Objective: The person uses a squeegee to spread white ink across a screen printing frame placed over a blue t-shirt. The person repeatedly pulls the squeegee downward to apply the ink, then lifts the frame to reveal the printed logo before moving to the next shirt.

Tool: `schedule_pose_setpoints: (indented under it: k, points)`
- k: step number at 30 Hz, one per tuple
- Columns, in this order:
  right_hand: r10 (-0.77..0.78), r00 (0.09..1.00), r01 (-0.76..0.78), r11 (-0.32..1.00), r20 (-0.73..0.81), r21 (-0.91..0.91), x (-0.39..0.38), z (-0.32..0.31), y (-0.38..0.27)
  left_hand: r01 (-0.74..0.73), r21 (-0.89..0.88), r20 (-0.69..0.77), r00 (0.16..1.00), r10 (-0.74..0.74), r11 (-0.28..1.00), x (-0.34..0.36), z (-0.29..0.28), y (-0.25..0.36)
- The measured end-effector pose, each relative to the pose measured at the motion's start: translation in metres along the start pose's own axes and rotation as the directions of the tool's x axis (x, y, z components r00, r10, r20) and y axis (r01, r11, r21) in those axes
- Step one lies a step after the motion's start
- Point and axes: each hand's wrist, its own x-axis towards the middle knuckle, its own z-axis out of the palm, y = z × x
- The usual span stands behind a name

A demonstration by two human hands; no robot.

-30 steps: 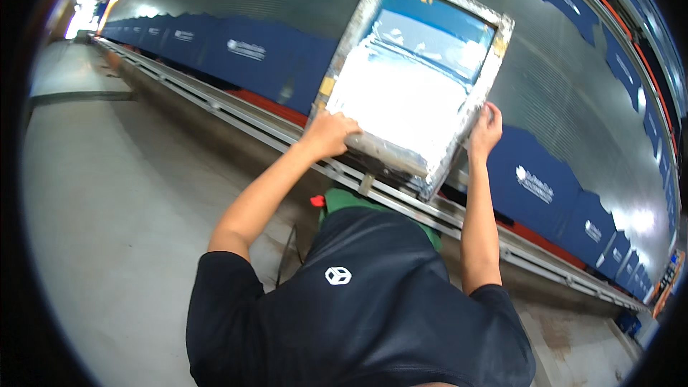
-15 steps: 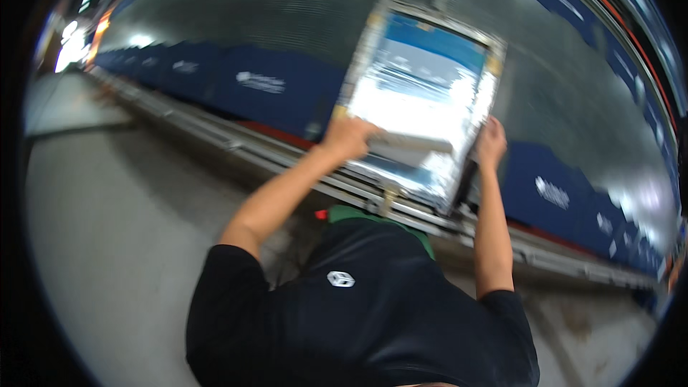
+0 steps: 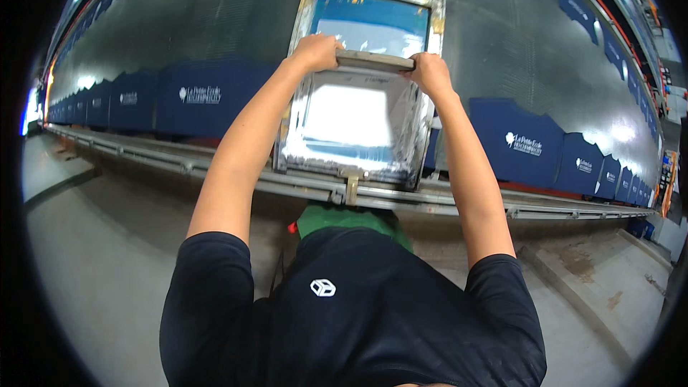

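A rectangular screen frame (image 3: 437, 18) with worn metal edges and a blue upper band lies on the long grey printing table (image 3: 494, 50), with white, shiny material over its lower part. My left hand (image 3: 315, 52) and my right hand (image 3: 428, 72) are closed on the two ends of a grey squeegee bar (image 3: 373, 60), which lies crosswise over the upper middle of the frame. A metal bracket (image 3: 351, 186) at the frame's near edge sits on the rail.
Dark blue fabric pieces (image 3: 516, 154) with white prints run in rows along the table on both sides. A metal rail (image 3: 545, 206) follows the near edge. Below lies a grey concrete floor (image 3: 129, 265) with a low step (image 3: 61, 186) at left; bright light shows far left.
Both hands have moved from the frame's lower and side parts up to its upper middle, with the bar now level between them. My view has turned, so the table appears more horizontal.
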Motion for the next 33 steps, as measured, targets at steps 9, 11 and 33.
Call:
schedule_pose_setpoints:
  k: [9,11,33]
  points:
    - [-0.065,0.972,0.111,0.975,-0.225,0.195,-0.195,0.065,-0.050,0.020,-0.138,-0.178,0.983,-0.045,0.990,-0.198,0.102,0.051]
    - [-0.070,0.960,0.134,0.965,-0.270,0.226,-0.225,0.074,-0.060,0.008,-0.132,-0.184,0.982,-0.033,0.991,-0.229,0.123,0.055]
    - [0.028,0.999,-0.025,0.991,-0.025,0.133,-0.124,0.045,-0.033,-0.016,-0.117,-0.020,1.000,0.013,0.993,-0.119,0.053,0.027]
